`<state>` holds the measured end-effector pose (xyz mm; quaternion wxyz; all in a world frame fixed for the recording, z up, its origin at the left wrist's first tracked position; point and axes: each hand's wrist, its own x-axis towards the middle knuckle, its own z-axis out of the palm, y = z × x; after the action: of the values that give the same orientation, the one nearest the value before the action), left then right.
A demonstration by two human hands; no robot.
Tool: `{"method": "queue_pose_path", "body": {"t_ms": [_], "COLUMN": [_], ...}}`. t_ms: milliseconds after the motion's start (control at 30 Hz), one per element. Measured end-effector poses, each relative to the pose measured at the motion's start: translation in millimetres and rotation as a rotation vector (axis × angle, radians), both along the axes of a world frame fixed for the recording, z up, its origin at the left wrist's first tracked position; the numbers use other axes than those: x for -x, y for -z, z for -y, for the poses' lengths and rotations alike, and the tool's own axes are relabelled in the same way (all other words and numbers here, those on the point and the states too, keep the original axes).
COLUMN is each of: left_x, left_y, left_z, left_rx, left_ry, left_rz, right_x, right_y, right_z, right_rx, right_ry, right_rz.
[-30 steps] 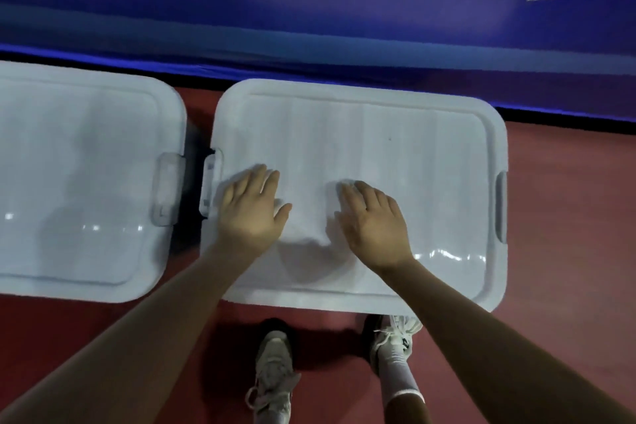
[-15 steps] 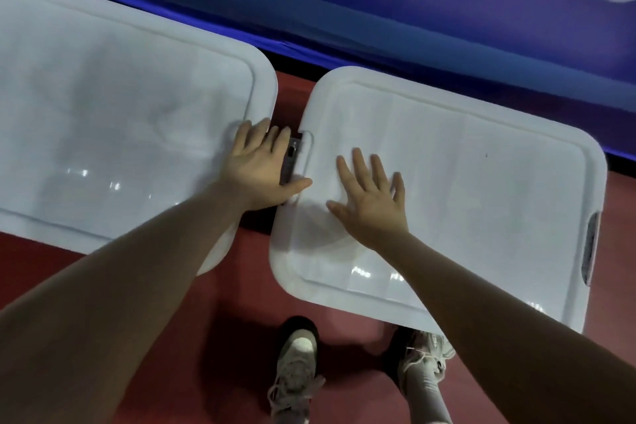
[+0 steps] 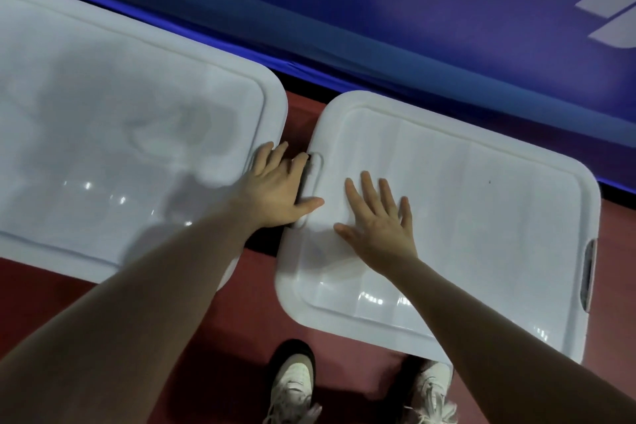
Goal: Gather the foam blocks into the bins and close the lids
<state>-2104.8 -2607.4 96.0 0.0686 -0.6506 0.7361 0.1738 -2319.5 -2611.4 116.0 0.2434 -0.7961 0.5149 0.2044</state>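
Observation:
Two white bins stand side by side on the red floor, both with their lids on. My left hand lies over the gap between the left lid and the right lid. It covers the right bin's left latch, fingers stretched out and thumb resting on the right lid. My right hand presses flat on the right lid with its fingers spread. No foam blocks are in view.
A blue banner wall runs just behind the bins. The right bin's other latch sits at its far right edge. My shoes stand on the red floor just in front of the right bin.
My left hand has slid off the right lid onto the latch at the gap between the bins. My right hand moved slightly left on the lid and spread its fingers. The view has swung left.

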Motion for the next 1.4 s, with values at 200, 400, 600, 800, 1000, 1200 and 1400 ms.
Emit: {"method": "queue_pose_path", "body": {"t_ms": [200, 400, 600, 800, 1000, 1200, 1400], "left_x": [4.2, 6.1, 36.4, 37.1, 37.4, 44.2, 46.8], "left_y": [12.4, -3.2, -16.4, -15.2, -14.1, -16.1, -19.2], "left_z": [-3.9, -6.5, -17.7, -26.8, -30.6, -27.8, -25.2], "left_rx": [0.063, 0.167, 0.240, 0.179, 0.070, 0.051, 0.015], "left_ry": [-0.034, -0.130, -0.157, -0.255, -0.292, -0.320, -0.167], "left_rz": [-0.018, -0.083, 0.046, 0.006, -0.082, 0.036, 0.183], "right_x": [2.7, 3.3, 3.4, 4.8, 23.3, 16.5, 19.3], "right_y": [3.6, 7.3, 8.0, 10.9, 4.0, -3.7, -4.1], "right_z": [-0.2, 0.0, -0.3, -15.5, -17.9, -30.1, -26.3], "right_rx": [0.022, 0.033, 0.035, 0.034, 0.020, 0.044, 0.018], "right_ry": [-0.021, -0.030, -0.009, 0.090, 0.035, 0.166, 0.140], "right_rz": [-0.001, -0.003, 0.030, 0.124, 0.115, 0.090, 0.099]}}
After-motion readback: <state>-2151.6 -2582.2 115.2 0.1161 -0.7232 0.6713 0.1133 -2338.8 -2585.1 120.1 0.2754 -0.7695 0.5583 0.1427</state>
